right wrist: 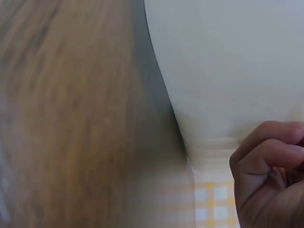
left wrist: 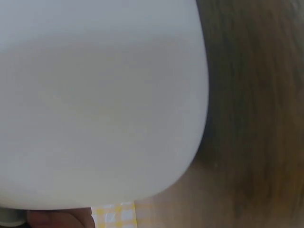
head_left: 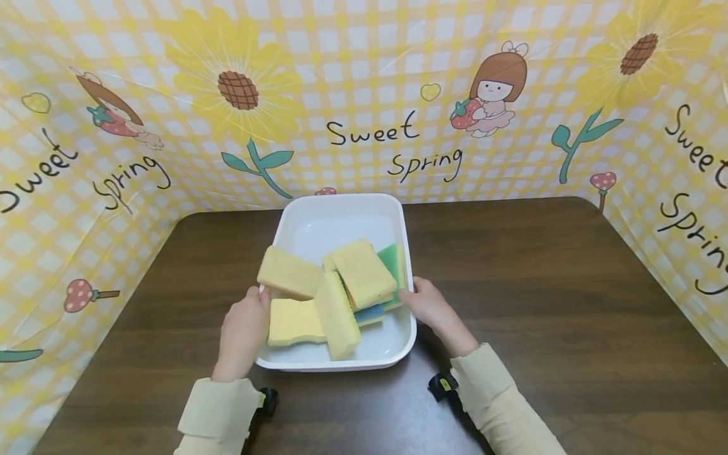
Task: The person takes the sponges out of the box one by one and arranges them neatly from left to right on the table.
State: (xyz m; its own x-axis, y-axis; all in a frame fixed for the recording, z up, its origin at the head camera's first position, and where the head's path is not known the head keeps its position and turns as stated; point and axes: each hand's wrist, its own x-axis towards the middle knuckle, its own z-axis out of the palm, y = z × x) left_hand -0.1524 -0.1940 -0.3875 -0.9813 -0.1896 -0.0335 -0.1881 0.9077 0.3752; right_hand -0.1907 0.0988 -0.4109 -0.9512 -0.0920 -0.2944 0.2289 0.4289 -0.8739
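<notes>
A white plastic tub (head_left: pixel 324 229) stands in the middle of the head view, with several sponges piled toward its near end. My left hand (head_left: pixel 241 332) grips its left side, and my right hand (head_left: pixel 435 309) holds the right side with the thumb over the rim. Yellow sponges (head_left: pixel 338 319) lie tilted across one another, one leaning over the left rim. A green-faced sponge (head_left: pixel 391 259) and a blue-faced one (head_left: pixel 371 314) are partly covered. The tub's outer wall (left wrist: pixel 104 104) fills much of the left wrist view. Curled fingers (right wrist: pixel 259 152) show beside it in the right wrist view.
The tub is over a dark brown wooden table (head_left: pixel 540 297). A yellow-checked cloth (head_left: pixel 364 82) with flowers and lettering rises along the back and both sides. Black wrist devices (head_left: pixel 442 385) sit under the cream sleeves.
</notes>
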